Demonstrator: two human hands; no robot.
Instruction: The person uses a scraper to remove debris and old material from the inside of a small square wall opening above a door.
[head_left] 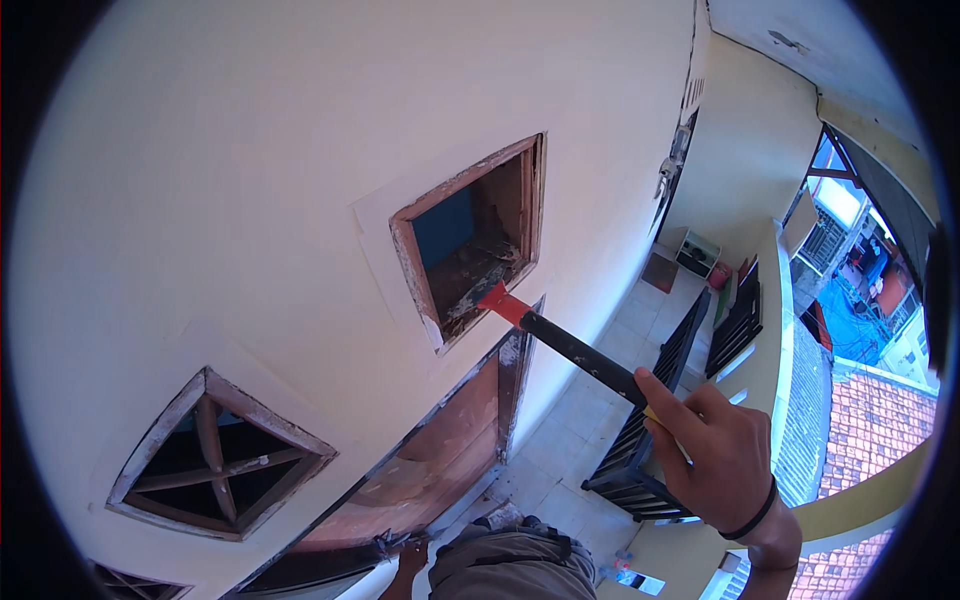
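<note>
My right hand [715, 460] is closed around the black handle of a long scraper [580, 350] with a red neck. Its grey blade lies crosswise against the lower edge of a small square opening in the wall. The opening's wooden frame [403, 250] has worn, flaking paint, and dark loose bits lie on the sill inside. Low in the picture, my left hand [412, 556] is beside the dark handle [386, 543] of a brown wooden door [430, 470]. Its fingers are too small to make out, so whether it grips the handle cannot be told.
A second opening [222, 455] with crossed wooden bars sits at lower left in the cream wall [250, 180]. My trousers [515, 565] show below, above a tiled floor [560, 430]. A black railing [640, 460] stands to the right, with tiled roofs [875, 425] beyond. A white cabinet [697, 254] stands farther off.
</note>
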